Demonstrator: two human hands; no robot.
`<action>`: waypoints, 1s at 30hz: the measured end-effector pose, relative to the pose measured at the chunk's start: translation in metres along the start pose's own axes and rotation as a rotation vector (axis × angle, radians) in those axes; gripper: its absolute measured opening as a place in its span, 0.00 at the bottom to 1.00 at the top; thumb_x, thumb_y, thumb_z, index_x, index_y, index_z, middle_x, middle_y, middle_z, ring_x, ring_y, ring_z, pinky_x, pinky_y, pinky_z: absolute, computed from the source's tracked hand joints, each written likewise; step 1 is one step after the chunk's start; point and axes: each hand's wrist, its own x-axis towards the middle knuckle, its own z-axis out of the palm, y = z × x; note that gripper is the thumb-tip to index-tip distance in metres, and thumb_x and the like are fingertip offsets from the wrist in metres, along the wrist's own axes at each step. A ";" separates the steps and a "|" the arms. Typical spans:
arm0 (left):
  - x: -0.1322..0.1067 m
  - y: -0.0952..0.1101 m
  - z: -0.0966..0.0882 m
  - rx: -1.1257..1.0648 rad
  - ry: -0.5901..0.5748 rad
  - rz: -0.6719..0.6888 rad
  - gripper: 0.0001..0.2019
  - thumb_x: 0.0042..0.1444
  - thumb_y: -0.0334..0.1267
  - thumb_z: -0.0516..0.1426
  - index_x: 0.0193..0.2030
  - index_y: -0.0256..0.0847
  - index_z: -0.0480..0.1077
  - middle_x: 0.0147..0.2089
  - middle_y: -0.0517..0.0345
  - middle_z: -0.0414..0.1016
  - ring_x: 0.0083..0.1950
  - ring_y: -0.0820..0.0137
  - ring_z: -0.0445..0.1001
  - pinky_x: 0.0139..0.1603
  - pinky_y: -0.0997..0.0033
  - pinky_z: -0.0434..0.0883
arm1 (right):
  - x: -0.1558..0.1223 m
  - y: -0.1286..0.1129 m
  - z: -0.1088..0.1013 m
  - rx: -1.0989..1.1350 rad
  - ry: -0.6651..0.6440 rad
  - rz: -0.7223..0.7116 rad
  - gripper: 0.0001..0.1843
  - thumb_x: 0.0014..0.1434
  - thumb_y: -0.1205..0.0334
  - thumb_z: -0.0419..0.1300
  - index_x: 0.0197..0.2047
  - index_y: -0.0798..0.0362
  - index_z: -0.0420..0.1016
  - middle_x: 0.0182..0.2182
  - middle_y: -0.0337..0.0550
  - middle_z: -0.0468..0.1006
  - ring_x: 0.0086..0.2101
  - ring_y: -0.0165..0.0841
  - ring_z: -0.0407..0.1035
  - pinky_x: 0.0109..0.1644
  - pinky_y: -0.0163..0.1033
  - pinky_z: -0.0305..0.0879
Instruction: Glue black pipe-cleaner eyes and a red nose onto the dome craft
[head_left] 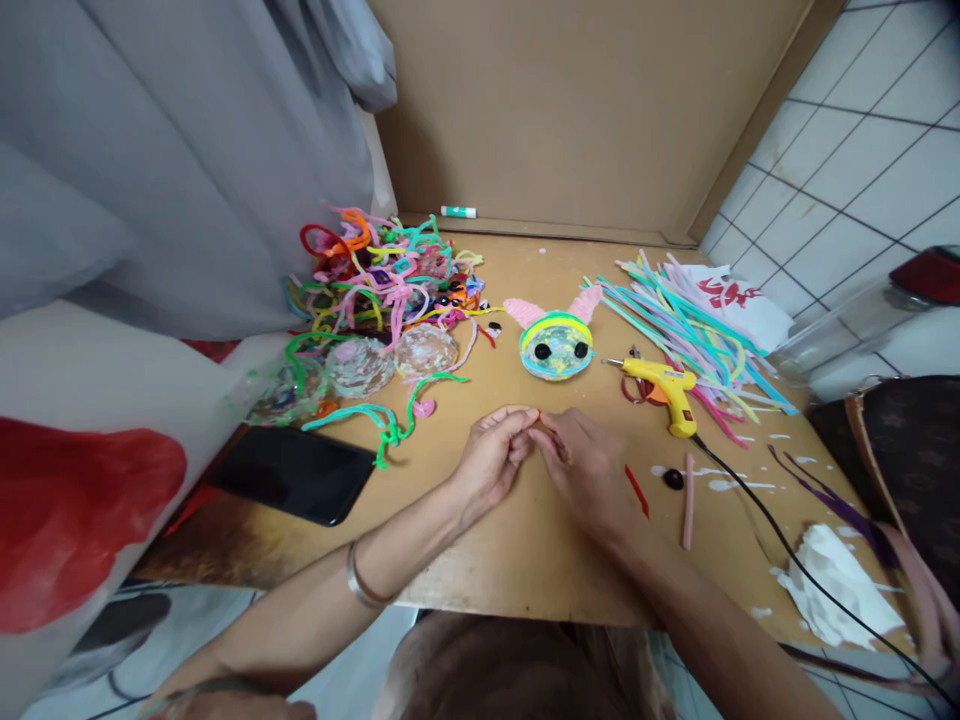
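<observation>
Mid-worktop [480,560], just beyond the hands: animal face [556,345] with ears, band and two black eyes on it. I'd call it well along; can't make out any mouth or nose.

Left hand [495,455] and right hand [581,465] meet on the near side, well short of the face. Grip: fingertips of both pinched on a small red piece [541,420]; its shape is mostly hidden. Piece is apart from the face, so not attached.

Also loose: red strip [637,491], dark bead [673,479], pink stem [688,500], all right of the right hand. Glue gun [664,385] lies right of the face, nozzle pointing left; can't tell if it's hot. Plenty unused: straight stems [697,320] far right, tangled pile [390,270] far left.
</observation>
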 end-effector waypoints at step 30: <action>0.005 0.021 -0.013 0.446 -0.279 0.030 0.15 0.38 0.45 0.67 0.23 0.33 0.73 0.15 0.66 0.57 0.18 0.83 0.48 0.21 0.75 0.42 | 0.010 0.024 -0.027 0.343 -0.245 -0.040 0.08 0.60 0.66 0.54 0.40 0.54 0.74 0.27 0.40 0.72 0.27 0.30 0.66 0.32 0.35 0.61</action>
